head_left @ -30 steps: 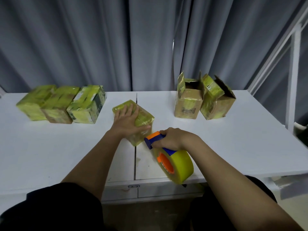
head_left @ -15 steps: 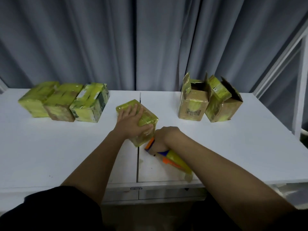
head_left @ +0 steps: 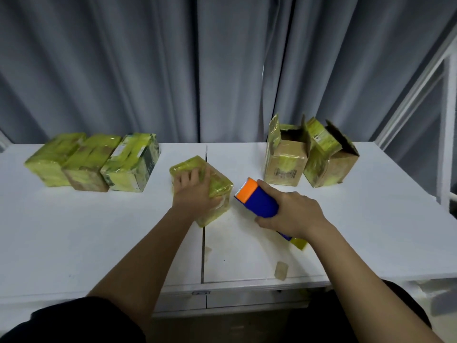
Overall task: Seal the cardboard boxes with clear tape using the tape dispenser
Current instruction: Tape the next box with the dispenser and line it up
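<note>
Grey curtains behind a white tabletop [head_left: 99,231] of cardboard boxes.
Left hand [head_left: 195,194] presses flat on the wrapped box [head_left: 217,184]; right hand [head_left: 294,214], grip wrapped round the tape dispenser [head_left: 257,201], should probably keep it steadied.

- You're at a makeshift packing station: white tables [head_left: 74,231] pushed together, grey curtains [head_left: 148,70] behind.
- Taped cardboard boxes [head_left: 94,162] line up left (open boxes [head_left: 286,164] wait right).
</note>
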Demonstrator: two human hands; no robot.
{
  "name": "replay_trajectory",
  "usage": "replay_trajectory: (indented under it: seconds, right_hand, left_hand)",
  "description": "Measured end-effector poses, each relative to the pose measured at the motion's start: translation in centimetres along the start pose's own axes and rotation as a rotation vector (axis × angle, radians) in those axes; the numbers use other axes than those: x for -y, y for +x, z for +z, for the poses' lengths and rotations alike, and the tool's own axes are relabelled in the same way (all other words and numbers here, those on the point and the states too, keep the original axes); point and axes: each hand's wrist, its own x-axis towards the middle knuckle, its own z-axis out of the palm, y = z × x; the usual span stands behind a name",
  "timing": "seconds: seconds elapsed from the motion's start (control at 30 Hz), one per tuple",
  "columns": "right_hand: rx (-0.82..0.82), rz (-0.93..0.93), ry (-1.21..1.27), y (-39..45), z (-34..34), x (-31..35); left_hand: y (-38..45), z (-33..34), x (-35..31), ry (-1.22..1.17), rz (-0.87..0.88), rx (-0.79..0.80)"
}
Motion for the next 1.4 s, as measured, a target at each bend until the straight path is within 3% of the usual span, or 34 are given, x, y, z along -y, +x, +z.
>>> replay_trajectory:
  seconds: [0.13,0.4,0.53,0.73,0.87,1.03,1.13,1.23,1.33,1.4]
  right_hand:
    - [-0.037,0.032,0.096,0.0,0.9,-0.6]
    - [-0.141,0.037,0.204,0.1,1.8,-0.5]
    - [-0.171,0.044,0.281,-0.2,2.1,-0.6]
    - [-0.185,0.057,0.354,-0.5,1.8,-1.7]
    - [-0.187,0.029,0.362,-0.1,1.6,-1.9]
    - [-0.225,-0.021,0.363,0.5,1.3,-1.3]
    - [-0.226,-0.074,0.367,0.6,0.7,-0.9]
    - [-0.236,-0.153,0.369,0.5,-0.1,-1.0]
    - [-0.202,-0.245,0.340,0.4,-1.4,-0.7]
    - [-0.182,-0.295,0.312,0.2,-2.6,-0.3]
  left_hand:
    - [0.2,0.1,-0.7,0.155,0.043,0.057]
    - [-0.5,0.8,-0.8,0.129,0.041,0.046]
    - [-0.7,0.8,-0.7,0.043,0.025,0.013]
    - [-1.1,-0.5,2.1,-0.115,0.358,0.124]
    - [-2.2,-1.9,4.0,-0.116,0.370,0.099]
    - [-2.9,-1.4,5.7,-0.419,0.345,0.120]
    - [-3.2,-0.7,5.9,-0.628,0.272,0.039]
    - [-3.7,0.1,5.5,-0.650,0.275,-0.058]
    - [-3.7,0.0,4.4,-0.576,0.327,0.028]
    - [-3.9,-1.1,3.5,-0.707,0.343,0.061]
